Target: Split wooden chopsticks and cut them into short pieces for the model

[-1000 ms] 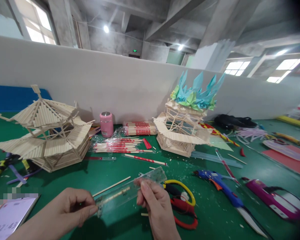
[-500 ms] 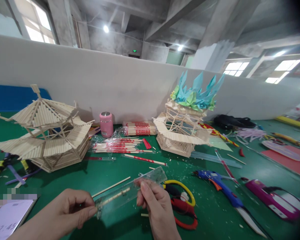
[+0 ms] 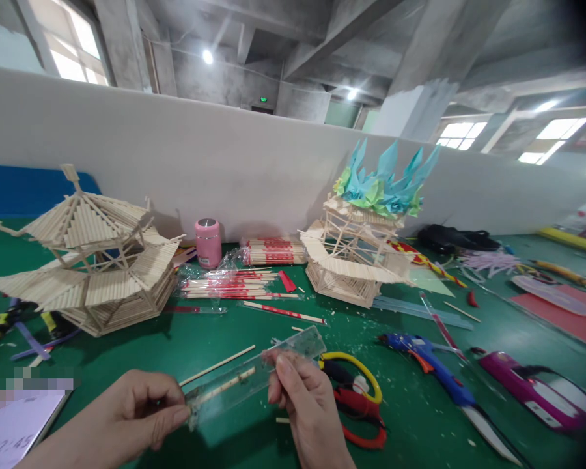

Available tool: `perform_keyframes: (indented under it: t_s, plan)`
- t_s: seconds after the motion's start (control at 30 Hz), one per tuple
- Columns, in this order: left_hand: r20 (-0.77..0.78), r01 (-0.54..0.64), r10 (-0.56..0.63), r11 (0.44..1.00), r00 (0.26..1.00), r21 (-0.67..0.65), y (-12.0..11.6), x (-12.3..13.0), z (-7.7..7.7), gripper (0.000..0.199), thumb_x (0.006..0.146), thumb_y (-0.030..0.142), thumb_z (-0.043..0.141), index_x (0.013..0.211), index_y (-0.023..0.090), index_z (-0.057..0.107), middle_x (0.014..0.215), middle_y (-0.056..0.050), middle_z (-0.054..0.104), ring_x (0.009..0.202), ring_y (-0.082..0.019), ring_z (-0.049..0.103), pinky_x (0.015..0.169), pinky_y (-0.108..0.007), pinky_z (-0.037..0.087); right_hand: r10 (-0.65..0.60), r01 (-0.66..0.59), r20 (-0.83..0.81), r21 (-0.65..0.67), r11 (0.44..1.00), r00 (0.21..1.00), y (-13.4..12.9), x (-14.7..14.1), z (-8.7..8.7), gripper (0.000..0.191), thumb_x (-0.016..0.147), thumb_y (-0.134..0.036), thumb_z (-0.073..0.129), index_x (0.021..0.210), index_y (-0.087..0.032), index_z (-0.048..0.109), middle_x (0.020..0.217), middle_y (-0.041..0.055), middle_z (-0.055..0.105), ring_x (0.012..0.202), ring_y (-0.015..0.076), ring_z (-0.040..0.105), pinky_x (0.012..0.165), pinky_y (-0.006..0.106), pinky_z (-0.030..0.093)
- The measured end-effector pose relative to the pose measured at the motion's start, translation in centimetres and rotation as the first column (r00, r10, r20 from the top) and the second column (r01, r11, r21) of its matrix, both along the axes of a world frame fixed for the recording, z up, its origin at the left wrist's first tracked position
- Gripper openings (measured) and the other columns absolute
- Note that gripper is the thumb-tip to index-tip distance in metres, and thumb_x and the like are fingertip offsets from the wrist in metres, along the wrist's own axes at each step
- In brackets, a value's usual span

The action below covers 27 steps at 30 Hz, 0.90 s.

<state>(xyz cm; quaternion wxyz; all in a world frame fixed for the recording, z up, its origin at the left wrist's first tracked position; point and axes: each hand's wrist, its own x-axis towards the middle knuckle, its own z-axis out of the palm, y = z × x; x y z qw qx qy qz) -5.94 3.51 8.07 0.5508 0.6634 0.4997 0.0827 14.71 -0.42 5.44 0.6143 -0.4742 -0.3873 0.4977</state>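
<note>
My right hand (image 3: 303,397) grips a clear plastic ruler (image 3: 293,352) between thumb and fingers, holding it aslant above the green table. A short wooden stick (image 3: 227,383) lies along the ruler. At the ruler's left end, which is smudged, my left hand (image 3: 146,410) is closed in a pinch; whether it also takes in the stick's end, I cannot tell. Behind the ruler, a longer thin stick (image 3: 219,365) rests on the table. Close to my right hand lie pliers or cutters with yellow and red handles (image 3: 364,410), partly hidden by the hand.
Stick-built pavilions stand at left (image 3: 102,280) and right (image 3: 351,267), the right one topped with blue paper. Between them are a pink flask (image 3: 208,244) and wrapped chopsticks (image 3: 234,284). A blue glue gun (image 3: 434,365) and a magenta device (image 3: 537,391) lie at right, a phone (image 3: 24,417) at left.
Almost nothing differs. Both hands and the ruler keep their places, with only a very slight shift of the fingers.
</note>
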Motion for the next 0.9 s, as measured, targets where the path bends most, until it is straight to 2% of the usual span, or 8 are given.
perform_keyframes:
  t_s: [0.4,0.53,0.63,0.7,0.77,0.9]
  plan:
    - [-0.035,0.008,-0.008,1.000,0.999,-0.004,-0.1,0.2,0.4,0.032,0.067,0.050,0.049,0.058,0.020,0.050,0.045,0.008,0.037,0.042,-0.007,0.027,0.041,-0.020,0.018,-0.015,0.015,-0.013,-0.010,1.000,1.000,0.0,-0.2,-0.3,0.036,0.075,-0.043,0.056,0.052,-0.016,0.060,0.047,-0.0016,0.048,0.047,0.0093,0.037,0.047,0.023,0.029]
    - [-0.020,-0.037,0.037,0.999,0.999,0.005,-0.1,0.1,0.6,0.031,0.067,0.048,0.050,0.057,0.019,0.053,0.045,0.008,0.037,0.043,-0.007,0.029,0.041,-0.020,0.019,0.020,-0.022,-0.043,-0.039,0.999,0.999,0.0,-0.2,-0.2,0.028,0.075,-0.043,0.057,0.075,-0.016,0.066,0.048,-0.0018,0.051,0.047,0.0098,0.040,0.047,0.022,0.030]
    - [-0.010,-0.097,0.097,0.995,0.995,0.007,0.0,-0.3,1.0,0.031,0.066,0.048,0.051,0.057,0.019,0.055,0.043,0.009,0.036,0.041,-0.007,0.027,0.041,-0.021,0.018,0.050,-0.054,-0.082,-0.036,0.998,0.995,0.3,0.1,0.2,0.032,0.074,-0.043,0.058,0.092,-0.016,0.064,0.052,-0.0020,0.053,0.050,0.0102,0.041,0.049,0.022,0.032]
    - [-0.006,-0.145,0.145,0.989,0.989,0.014,0.2,-0.8,1.6,0.032,0.065,0.049,0.052,0.056,0.018,0.054,0.042,0.009,0.035,0.040,-0.006,0.024,0.040,-0.021,0.016,0.048,-0.049,-0.088,-0.005,0.999,0.995,0.8,0.3,0.7,0.035,0.075,-0.044,0.058,0.096,-0.017,0.062,0.054,-0.0021,0.053,0.051,0.0105,0.041,0.050,0.022,0.032]
    - [-0.024,-0.163,0.163,0.987,0.986,0.016,0.3,-1.2,2.2,0.032,0.064,0.049,0.053,0.056,0.017,0.054,0.042,0.009,0.034,0.040,-0.006,0.023,0.040,-0.021,0.015,0.026,-0.025,-0.095,0.013,1.000,0.995,1.3,0.5,1.3,0.035,0.075,-0.045,0.056,0.095,-0.017,0.062,0.054,-0.0021,0.053,0.053,0.0108,0.041,0.051,0.022,0.032]
    - [-0.062,-0.169,0.172,0.984,0.983,0.047,0.3,-1.8,3.0,0.033,0.066,0.048,0.053,0.058,0.017,0.056,0.045,0.008,0.035,0.043,-0.006,0.026,0.040,-0.020,0.017,-0.024,0.024,-0.050,0.002,1.000,0.998,2.8,1.0,2.0,0.030,0.075,-0.045,0.056,0.079,-0.016,0.064,0.053,-0.0012,0.053,0.053,0.0117,0.042,0.051,0.023,0.032]
